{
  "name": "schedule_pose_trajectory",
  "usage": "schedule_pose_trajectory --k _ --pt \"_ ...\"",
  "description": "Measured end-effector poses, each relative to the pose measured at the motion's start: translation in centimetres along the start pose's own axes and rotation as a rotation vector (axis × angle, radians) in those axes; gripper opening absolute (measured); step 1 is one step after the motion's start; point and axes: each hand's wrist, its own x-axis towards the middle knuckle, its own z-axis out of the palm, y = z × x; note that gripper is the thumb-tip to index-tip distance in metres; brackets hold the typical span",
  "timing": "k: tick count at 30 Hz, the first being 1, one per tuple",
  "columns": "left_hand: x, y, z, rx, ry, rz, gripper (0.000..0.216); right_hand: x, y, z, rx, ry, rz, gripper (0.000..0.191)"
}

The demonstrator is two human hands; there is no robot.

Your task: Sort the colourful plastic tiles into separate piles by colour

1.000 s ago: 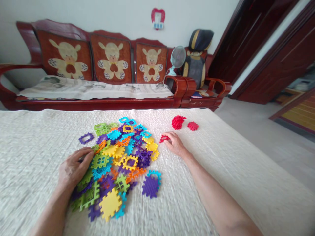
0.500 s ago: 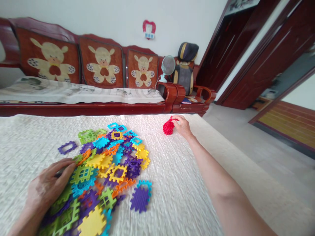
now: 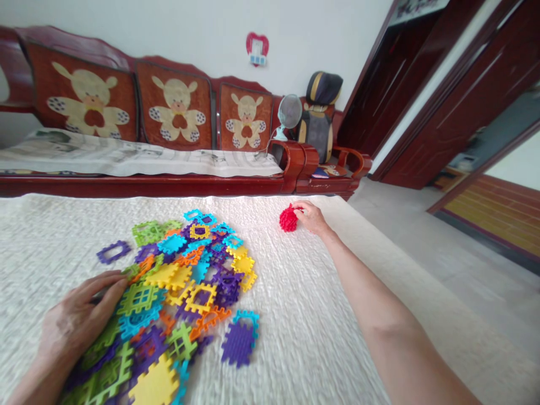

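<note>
A heap of plastic interlocking tiles (image 3: 181,287) in purple, yellow, green, blue and orange lies on the cream bedspread (image 3: 304,332). My left hand (image 3: 76,323) rests flat on the heap's left side, fingers stretched over green pieces. Far to the right, my right hand (image 3: 310,216) is stretched out at a small pile of red tiles (image 3: 288,219), with its fingers curled against the pile's right side. What the fingers hold, if anything, is hidden. A single purple tile (image 3: 238,343) lies apart at the heap's near right.
A dark red wooden sofa (image 3: 169,180) with bear-print cushions runs along the far edge of the bed. A small fan (image 3: 289,112) and a backpack (image 3: 318,115) stand at its right end. Wooden doors (image 3: 426,95) and bare floor lie to the right.
My right hand carried a red tile from beside the heap out to the red pile and now stays against it. The view swung right. My left hand has stayed on the heap.
</note>
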Motion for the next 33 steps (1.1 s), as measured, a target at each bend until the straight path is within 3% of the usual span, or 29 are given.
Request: schedule_pose_trajectory --k 4,8,9,11,15,23,27,33 --pt "0.2 -1.1 0.5 -0.012 0.03 0.033 0.035 -0.6 -1.1 -0.6 -0.013 0.108 -0.031 0.024" --pt "0.4 -2.2 1.2 -0.034 0.046 0.061 0.032 -3.4 -5.0 0.3 0.007 0.269 -0.045 0.024" --pt "0.4 -2.3 1.3 -0.052 0.052 0.077 0.033 -4.5 -6.3 1.1 0.033 0.233 -0.054 0.023" --pt "0.4 -2.3 1.5 -0.099 0.057 0.131 0.035 -6.5 -9.0 3.2 0.099 0.035 -0.119 0.024" --pt "0.3 -2.0 1.5 -0.129 0.054 0.177 0.036 -8.5 -13.4 8.3 0.154 -0.259 -0.143 0.04" --pt "-0.2 -1.1 1.0 -0.273 0.078 0.064 0.031 -4.8 -21.5 16.2 -0.053 -0.492 -0.005 0.05" --pt "-0.2 -0.8 1.0 -0.342 0.144 -0.033 0.033 -5.7 -26.3 17.8 -0.124 -0.631 -0.056 0.053" --pt "0.0 -0.9 1.2 -0.389 0.171 -0.063 0.035 -8.9 -31.0 19.0 -0.11 -0.605 -0.14 0.051"
